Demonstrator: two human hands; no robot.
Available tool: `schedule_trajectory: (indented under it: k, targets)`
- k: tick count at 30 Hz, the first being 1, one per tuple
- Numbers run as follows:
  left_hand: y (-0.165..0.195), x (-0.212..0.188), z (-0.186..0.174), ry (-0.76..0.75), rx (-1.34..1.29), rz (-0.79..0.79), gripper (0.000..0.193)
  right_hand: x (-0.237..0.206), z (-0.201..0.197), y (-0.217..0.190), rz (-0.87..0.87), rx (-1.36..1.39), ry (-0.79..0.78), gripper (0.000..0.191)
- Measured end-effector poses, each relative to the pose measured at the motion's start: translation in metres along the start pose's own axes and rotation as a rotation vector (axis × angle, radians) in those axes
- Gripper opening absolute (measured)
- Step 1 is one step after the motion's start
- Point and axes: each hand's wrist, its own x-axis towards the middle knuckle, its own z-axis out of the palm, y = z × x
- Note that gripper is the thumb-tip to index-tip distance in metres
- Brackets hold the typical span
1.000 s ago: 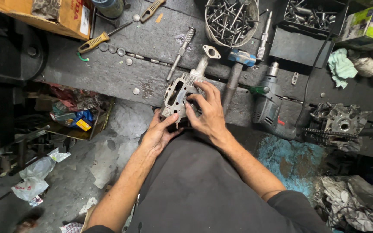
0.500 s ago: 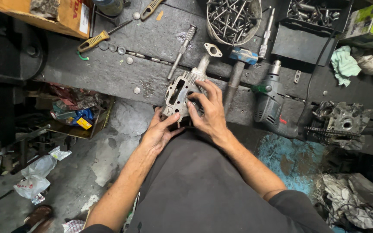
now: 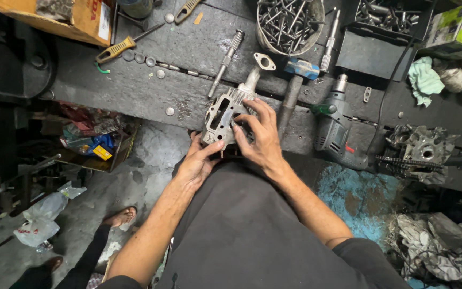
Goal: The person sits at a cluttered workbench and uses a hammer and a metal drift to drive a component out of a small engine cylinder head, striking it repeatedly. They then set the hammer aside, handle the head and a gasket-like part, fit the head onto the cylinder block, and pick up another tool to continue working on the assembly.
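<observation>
Both hands have a grip on the grey metal engine casting [image 3: 224, 119] at the near edge of the dark surface [image 3: 135, 85]: left hand [image 3: 199, 160] cups it from below with the thumb on its face, right hand [image 3: 263, 136] is spread over the top with fingers curled around it. Looks mid-job to me, since the casting is bare with open ports and the drill [image 3: 338, 126] and hammer [image 3: 295, 85] lie unused beside it. Round tub [image 3: 290, 24] is full of loose valves or bolts, black tray [image 3: 386, 16] holds more metal bits.
</observation>
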Motion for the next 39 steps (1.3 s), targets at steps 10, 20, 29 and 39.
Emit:
schedule_trajectory:
  k: [10,20,29,39]
  targets:
    - [-0.006,0.009,-0.007,-0.027,-0.021,-0.039,0.073,0.073,-0.11,-0.016,0.097,-0.249,0.529,0.023]
    - [0.011,0.01,-0.015,-0.011,0.271,-0.116,0.075,0.036,-0.096,0.013,0.085,0.449,0.13,0.019]
    - [0.096,-0.023,-0.005,0.132,1.186,0.357,0.032,0.103,-0.189,0.145,0.238,0.405,0.336,0.03]
    - [0.105,-0.012,0.049,-0.048,0.97,0.715,0.023,0.165,-0.206,0.174,0.499,0.191,0.443,0.03]
